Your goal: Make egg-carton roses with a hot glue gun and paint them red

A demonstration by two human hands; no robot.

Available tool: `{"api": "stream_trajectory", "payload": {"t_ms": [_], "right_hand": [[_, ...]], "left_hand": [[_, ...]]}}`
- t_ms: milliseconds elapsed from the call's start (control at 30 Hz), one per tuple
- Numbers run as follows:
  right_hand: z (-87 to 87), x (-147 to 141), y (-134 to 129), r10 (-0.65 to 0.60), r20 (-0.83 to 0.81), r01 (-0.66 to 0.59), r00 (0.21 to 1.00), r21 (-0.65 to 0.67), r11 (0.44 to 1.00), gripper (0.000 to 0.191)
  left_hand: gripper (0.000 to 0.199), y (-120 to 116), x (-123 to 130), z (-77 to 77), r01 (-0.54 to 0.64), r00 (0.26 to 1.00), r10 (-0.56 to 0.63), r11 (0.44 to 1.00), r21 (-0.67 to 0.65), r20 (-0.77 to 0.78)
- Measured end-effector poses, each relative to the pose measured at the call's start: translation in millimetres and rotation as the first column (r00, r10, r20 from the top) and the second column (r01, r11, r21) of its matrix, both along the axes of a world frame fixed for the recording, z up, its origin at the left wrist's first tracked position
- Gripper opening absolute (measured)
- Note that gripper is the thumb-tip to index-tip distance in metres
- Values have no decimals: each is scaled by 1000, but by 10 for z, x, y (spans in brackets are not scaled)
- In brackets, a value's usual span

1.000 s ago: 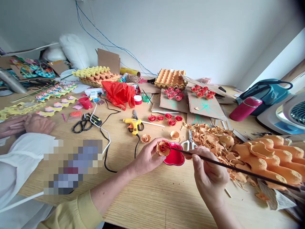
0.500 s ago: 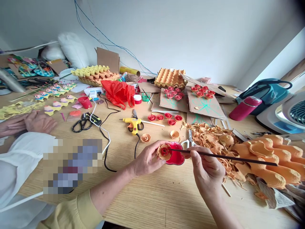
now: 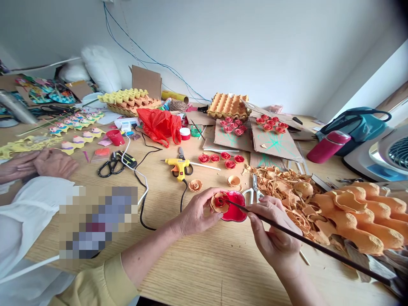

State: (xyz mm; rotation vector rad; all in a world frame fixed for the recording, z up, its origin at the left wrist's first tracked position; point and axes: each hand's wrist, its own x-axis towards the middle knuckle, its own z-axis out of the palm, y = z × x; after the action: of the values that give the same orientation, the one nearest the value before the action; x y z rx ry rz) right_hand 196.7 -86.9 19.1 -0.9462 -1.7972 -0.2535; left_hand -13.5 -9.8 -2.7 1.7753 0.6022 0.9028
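Observation:
My left hand (image 3: 202, 212) grips a rose (image 3: 219, 203) cut from orange pulp, between thumb and fingers, over the left side of a small red paint dish (image 3: 237, 209). The rose's centre is red and its outer petals are bare orange. In my right hand (image 3: 276, 233) is a slim dark paintbrush (image 3: 318, 245), its tip at the red centre and its handle slanting down to the right. Just beyond the dish lie an unpainted rose (image 3: 195, 185), a small pulp cup (image 3: 233, 181) and white-handled scissors (image 3: 254, 191). Several red roses (image 3: 230, 164) stand farther back.
Orange egg-carton pieces (image 3: 360, 212) and pulp scraps (image 3: 280, 187) cover the right side. A yellow glue gun (image 3: 179, 165) with a black cord lies left of centre. Another person's hands (image 3: 54, 163) rest at the left. A pink flask (image 3: 330, 146) lies at the back right.
The paintbrush has tilted: its handle end has swung down toward the lower right, and my right hand has turned with it. My left hand keeps the rose in place.

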Motion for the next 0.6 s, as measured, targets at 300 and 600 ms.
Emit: {"api": "stream_trajectory", "payload": {"t_ms": [300, 600], "right_hand": [[-33, 35, 7, -9, -66, 11, 998, 30, 999, 27], [-70, 0, 4, -72, -176, 66, 982, -44, 997, 16]], "left_hand": [[44, 18, 8, -4, -36, 999, 36, 999, 17, 28], [51, 23, -2, -59, -59, 991, 88, 961, 268, -97]]}}
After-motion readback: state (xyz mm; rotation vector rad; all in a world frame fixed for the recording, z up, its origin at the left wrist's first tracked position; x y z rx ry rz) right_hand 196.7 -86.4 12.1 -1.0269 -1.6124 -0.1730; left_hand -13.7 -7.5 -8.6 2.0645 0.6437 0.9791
